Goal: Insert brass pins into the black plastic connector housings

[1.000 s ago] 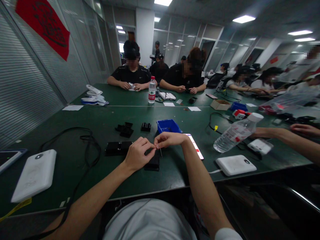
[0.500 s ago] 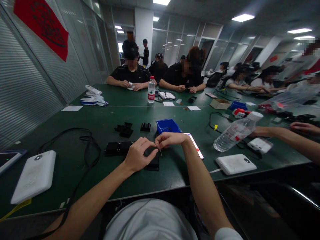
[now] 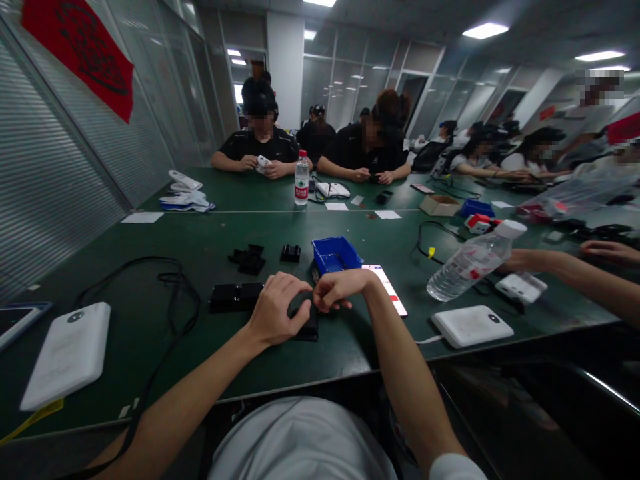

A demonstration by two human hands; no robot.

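My left hand (image 3: 280, 310) curves over a black plastic part (image 3: 307, 328) near the table's front edge, holding it down. A gap shows between its thumb and index finger, with black plastic visible there; the other fingers hide the rest. Just right of it, my right hand (image 3: 341, 288) is bent at the wrist with the fingers curled together, and whatever they hold is hidden. Behind the right hand stands a blue bin (image 3: 336, 253) with small dark bits inside. A longer black part (image 3: 235, 297) lies left of my left hand.
Farther back lie black pieces (image 3: 249, 259) and a small black block (image 3: 291, 253). A phone (image 3: 387, 291) lies right of my hand, near a tilted water bottle (image 3: 467, 262) and a white power bank (image 3: 473, 327). A black cable (image 3: 173, 303) loops at left. A co-worker's arm (image 3: 565, 265) reaches in from the right.
My right hand has drawn slightly right and turned downward, apart from my left fingertips. The left thumb and index finger now show a wider gap. The thin metal piece between the hands is no longer visible.
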